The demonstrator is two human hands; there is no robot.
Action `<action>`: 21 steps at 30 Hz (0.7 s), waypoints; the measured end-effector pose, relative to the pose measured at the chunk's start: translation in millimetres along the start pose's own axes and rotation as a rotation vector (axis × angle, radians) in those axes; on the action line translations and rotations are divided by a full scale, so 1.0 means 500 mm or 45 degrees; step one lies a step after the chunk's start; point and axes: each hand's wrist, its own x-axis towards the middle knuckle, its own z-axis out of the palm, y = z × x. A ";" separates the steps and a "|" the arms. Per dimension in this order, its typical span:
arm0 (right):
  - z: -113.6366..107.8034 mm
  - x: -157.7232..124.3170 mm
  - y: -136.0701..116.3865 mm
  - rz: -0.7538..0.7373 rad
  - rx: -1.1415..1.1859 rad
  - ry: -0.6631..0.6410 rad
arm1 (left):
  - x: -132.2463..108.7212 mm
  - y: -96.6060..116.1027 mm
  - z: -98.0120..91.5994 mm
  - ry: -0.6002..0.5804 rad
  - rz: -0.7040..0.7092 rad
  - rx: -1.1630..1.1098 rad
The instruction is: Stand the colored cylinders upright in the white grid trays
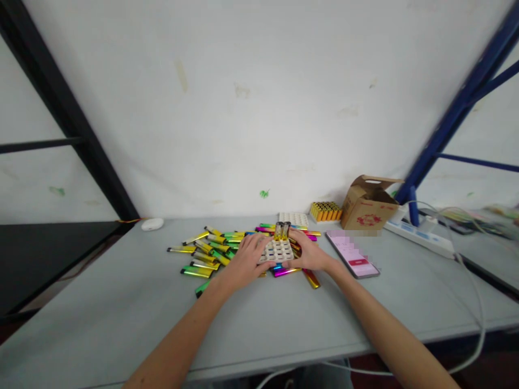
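My left hand [251, 253] and my right hand [307, 250] grip a white holed tray [277, 251] from its two sides, fingers wrapped at its edges. Two short, shiny gold-and-dark cylinders [282, 230] stand upright at the tray's far edge; their exact kind is too small to make out. Several rows of holes show in the tray's face. Under and around it lies a loose pile of flat, shiny sticks with dark ends [206, 248], mostly yellow and green to the left. A magenta stick [287, 272] and a red-gold one [311, 279] lie near my right hand.
Against the wall are a second white holed tray [294, 218], a block of yellow cylinders [325, 211] and an open cardboard box [368, 205]. A phone [352, 254] lies right of my hand, near a white power strip [421, 239]. A white oval object [152, 225] sits far left.
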 end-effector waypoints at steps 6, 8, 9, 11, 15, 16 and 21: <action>0.011 -0.002 0.024 -0.046 -0.082 -0.022 | -0.001 0.002 0.007 -0.049 -0.017 0.039; 0.018 -0.006 0.033 -0.054 -0.086 0.012 | -0.002 -0.001 0.013 -0.058 -0.019 0.056; 0.020 -0.008 0.035 -0.050 -0.089 0.031 | -0.002 -0.003 0.016 -0.055 -0.022 0.061; 0.024 -0.010 0.037 -0.039 -0.090 0.052 | -0.004 -0.004 0.020 -0.039 -0.029 0.059; 0.024 -0.010 0.033 -0.024 -0.092 0.046 | -0.005 -0.004 0.014 -0.028 -0.037 0.043; 0.023 -0.009 0.032 -0.021 -0.097 0.042 | -0.004 -0.006 0.008 -0.032 -0.031 0.047; 0.019 -0.009 0.026 0.029 -0.146 -0.003 | -0.004 -0.047 -0.037 0.091 -0.293 0.248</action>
